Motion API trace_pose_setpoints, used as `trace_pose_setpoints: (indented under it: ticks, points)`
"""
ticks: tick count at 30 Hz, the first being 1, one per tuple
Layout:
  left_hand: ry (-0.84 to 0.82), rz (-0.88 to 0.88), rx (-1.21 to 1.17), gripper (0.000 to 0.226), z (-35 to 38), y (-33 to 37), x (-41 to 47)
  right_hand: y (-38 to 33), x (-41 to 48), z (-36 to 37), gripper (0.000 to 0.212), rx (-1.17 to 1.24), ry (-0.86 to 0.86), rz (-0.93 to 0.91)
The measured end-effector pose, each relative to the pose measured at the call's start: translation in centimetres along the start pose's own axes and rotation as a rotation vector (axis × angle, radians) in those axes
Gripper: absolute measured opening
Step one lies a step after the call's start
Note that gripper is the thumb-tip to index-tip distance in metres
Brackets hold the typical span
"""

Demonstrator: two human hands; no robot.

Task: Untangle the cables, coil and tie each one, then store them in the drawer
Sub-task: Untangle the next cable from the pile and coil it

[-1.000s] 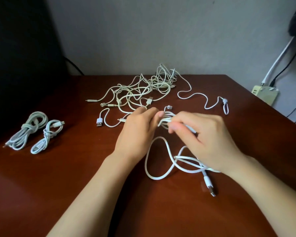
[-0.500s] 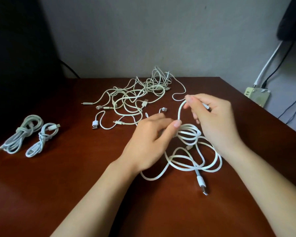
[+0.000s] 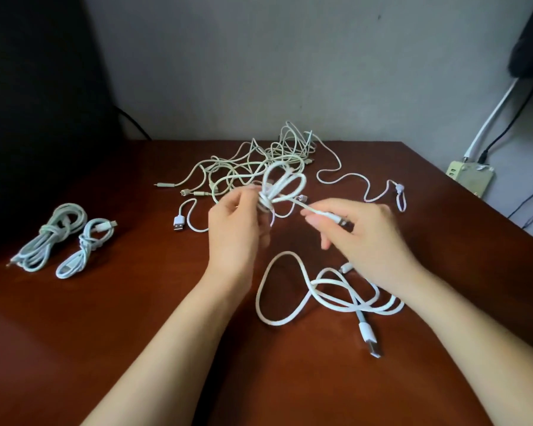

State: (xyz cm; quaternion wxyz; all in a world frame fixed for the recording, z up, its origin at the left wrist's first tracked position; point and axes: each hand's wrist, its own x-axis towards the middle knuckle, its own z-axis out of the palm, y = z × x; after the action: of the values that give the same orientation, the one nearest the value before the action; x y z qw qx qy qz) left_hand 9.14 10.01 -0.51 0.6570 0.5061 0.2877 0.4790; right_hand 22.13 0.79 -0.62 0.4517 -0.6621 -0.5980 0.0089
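On the dark brown table (image 3: 105, 333), against a grey wall, my left hand (image 3: 233, 232) grips a small white coil (image 3: 285, 187) raised above the wood. My right hand (image 3: 366, 238) pinches its free end just beside it. A loose cable (image 3: 364, 330) lies under my right wrist. A tangled pile (image 3: 290, 152) sits behind, and two tied bundles (image 3: 51, 233) lie far left.

Left forearm (image 3: 166, 348) and right forearm (image 3: 474, 333) angle inward from below. Left hand (image 3: 234, 235): fingers (image 3: 243, 199) curled round a small bunch of thin white cable loops (image 3: 282, 189). Right hand (image 3: 370, 238), knuckles up, pinches the white cable's loose plug end (image 3: 330, 215).
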Motion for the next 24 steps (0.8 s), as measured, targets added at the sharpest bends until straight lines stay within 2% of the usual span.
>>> trace_pose_setpoints:
  ticks: [3,6,9,12,17,21,24]
  points:
    - [-0.037,-0.14,-0.134,0.032,-0.4,0.1,0.4,0.1,-0.4,0.6,0.02,-0.099,-0.072,-0.086]
    - [-0.112,-0.336,-0.379,0.026,-0.5,0.2,0.7,0.2,-0.4,0.8,0.033,-0.167,-0.067,-0.098]
    - [-0.176,-0.453,-0.621,0.035,-0.5,0.5,1.0,0.4,-0.3,0.5,0.038,-0.236,-0.042,-0.091]
    - [-0.22,-0.481,-0.737,0.041,-0.5,0.9,1.0,0.4,-0.3,0.4,0.045,-0.281,-0.039,-0.098]
    - [-0.236,-0.467,-0.618,0.03,-0.7,1.1,1.3,0.4,-0.3,0.3,0.043,-0.287,0.036,-0.184]
    - [-0.229,-0.429,-0.383,0.023,-1.0,0.6,1.2,0.7,-0.2,0.5,0.031,-0.287,0.121,-0.302]
    - [-0.194,-0.349,-0.213,0.027,-0.9,0.2,1.0,0.7,-0.1,0.7,0.025,-0.275,0.192,-0.382]
